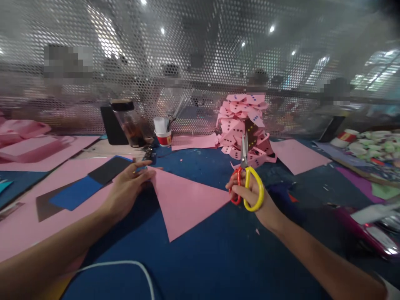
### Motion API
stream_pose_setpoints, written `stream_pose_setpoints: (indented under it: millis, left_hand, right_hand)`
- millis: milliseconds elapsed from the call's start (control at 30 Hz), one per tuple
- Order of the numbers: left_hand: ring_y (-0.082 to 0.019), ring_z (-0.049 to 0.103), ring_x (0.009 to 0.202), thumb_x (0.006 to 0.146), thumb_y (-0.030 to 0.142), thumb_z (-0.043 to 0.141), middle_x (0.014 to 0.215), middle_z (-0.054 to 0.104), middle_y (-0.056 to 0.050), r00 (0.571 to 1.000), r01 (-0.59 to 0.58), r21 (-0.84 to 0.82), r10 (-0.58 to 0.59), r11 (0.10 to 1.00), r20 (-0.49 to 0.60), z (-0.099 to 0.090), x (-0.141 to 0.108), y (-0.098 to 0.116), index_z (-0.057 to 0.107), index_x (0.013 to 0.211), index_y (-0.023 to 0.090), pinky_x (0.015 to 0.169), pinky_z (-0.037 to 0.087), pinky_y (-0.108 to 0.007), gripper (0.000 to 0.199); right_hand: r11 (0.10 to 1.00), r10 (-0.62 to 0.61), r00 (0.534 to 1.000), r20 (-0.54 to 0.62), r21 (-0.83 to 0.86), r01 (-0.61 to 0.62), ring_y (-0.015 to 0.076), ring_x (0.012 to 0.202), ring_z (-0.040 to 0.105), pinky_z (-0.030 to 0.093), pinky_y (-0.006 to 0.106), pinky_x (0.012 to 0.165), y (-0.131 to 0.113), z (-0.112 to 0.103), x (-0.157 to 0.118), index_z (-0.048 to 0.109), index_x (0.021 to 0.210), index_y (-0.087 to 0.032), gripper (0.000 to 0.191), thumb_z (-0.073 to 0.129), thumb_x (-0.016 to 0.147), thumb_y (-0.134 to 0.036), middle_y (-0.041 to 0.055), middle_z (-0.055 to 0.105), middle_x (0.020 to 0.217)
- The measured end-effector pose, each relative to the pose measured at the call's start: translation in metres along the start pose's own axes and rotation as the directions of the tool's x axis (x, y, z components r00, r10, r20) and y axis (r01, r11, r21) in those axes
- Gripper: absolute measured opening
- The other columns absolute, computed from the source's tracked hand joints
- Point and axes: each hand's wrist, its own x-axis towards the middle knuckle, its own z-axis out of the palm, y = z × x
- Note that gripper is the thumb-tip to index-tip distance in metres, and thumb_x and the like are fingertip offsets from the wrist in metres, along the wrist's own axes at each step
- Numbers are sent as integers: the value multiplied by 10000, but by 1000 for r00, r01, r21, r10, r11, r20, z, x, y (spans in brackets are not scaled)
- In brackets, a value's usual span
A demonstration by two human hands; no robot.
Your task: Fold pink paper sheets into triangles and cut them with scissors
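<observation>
- Pink folded paper forms (28, 148): lying at far left.
- Blue, black and brown rectangles (76, 193): overlapping on a large pink sheet (18, 241).
- Dark-lidded jar (126, 121): standing by the perforated screen (200, 104).
- Left hand (129, 185): touching the upper left corner of the triangular pink sheet; fingers lying near together, whether they are pinching it one cannot tell.
- Red-and-white paper cup (163, 137): holding slender tools, standing behind the left hand.
- Triangular pink sheet (189, 202): lying on the blue tabletop (206, 266), spanning between both hands.
- Dotted pink paper pieces (233, 125): forming a tall heap behind the scissors.
- Right hand (245, 194): gripping the scissors (244, 161), fingers curling around the red and yellow handles beside the sheet's right corner, blades pointing up and away.
- Loose pink sheet (296, 156): lying right of the heap.
- Second paper cup (345, 137): resting tipped over.
</observation>
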Motion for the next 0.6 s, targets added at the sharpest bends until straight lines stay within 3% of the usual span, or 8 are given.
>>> stream_pose_setpoints:
  millis: [133, 233, 267, 333, 400, 467, 533, 600]
  left_hand:
    - [-225, 680, 1040, 782, 379, 810, 1101, 754, -46, 999, -41, 129, 42, 991, -12, -8, 10, 1, 626, 1242, 243, 857, 550, -301, 514]
    - [-277, 560, 1298, 806, 384, 782, 1364, 647, -15, 955, -263, 376, 294, 889, -28, -7, 8, 8, 629, 1252, 285, 1098, 439, -368, 482]
    - [-298, 511, 1356, 811, 393, 775, 1432, 599, 0, 927, -334, 455, 376, 825, 0, -4, 3, 10, 624, 1274, 298, 1159, 381, -396, 496]
    - [-331, 467, 1401, 839, 411, 744, 1500, 550, 4, 894, -436, 554, 415, 710, 172, 4, -10, 13, 609, 1327, 308, 1209, 309, -450, 517]
    - [-364, 459, 1410, 804, 431, 772, 1536, 522, -24, 853, -517, 577, 324, 632, 409, 14, -28, 11, 609, 1364, 322, 1202, 314, -487, 593]
    - [-398, 391, 1459, 720, 451, 836, 1598, 439, -42, 765, -600, 568, 198, 563, 612, 21, -43, 4, 528, 1466, 360, 1210, 294, -532, 812]
    - [-398, 355, 1483, 694, 462, 855, 1621, 391, -45, 703, -656, 576, 116, 488, 702, 24, -51, -5, 422, 1541, 385, 1238, 230, -555, 954]
    - [-381, 389, 1468, 725, 451, 834, 1599, 425, -41, 677, -681, 575, 90, 453, 731, 23, -53, -12, 425, 1538, 394, 1251, 205, -548, 912]
  right_hand:
    - [1000, -23, 1000, 6, 8, 23, 114, 528, 570, 525, 303, 543, -2, -1, 0, 551, 909, -226, 248, 725, 758, -318, 14, 707, 822]
    - [1000, -15, 1000, -4, 4, 15, 113, 551, 580, 525, 300, 570, -7, 0, -3, 557, 917, -223, 215, 695, 769, -295, 8, 701, 824]
    - [1000, -8, 1000, -1, 10, 8, 116, 547, 583, 522, 302, 565, -9, 1, -3, 549, 914, -227, 217, 692, 763, -288, 2, 698, 812]
    - [1000, 2, 1000, 13, 21, -3, 119, 531, 584, 517, 304, 548, -12, 2, -4, 528, 903, -235, 230, 693, 747, -276, -7, 694, 793]
    - [1000, 10, 1000, 23, 19, -11, 120, 528, 585, 515, 302, 544, -14, 3, -4, 513, 898, -238, 242, 695, 741, -267, -11, 691, 788]
    - [1000, 7, 999, 31, 18, -8, 120, 532, 587, 514, 299, 544, -16, 3, -4, 507, 900, -236, 241, 692, 749, -271, -8, 690, 794]
    - [1000, 0, 999, 39, 24, -1, 122, 551, 594, 518, 298, 552, -17, 3, -5, 505, 909, -233, 235, 685, 765, -277, -3, 687, 810]
    - [1000, -13, 999, 36, 28, 12, 122, 563, 599, 525, 299, 562, -16, 3, -5, 504, 915, -233, 234, 685, 774, -281, -2, 683, 822]
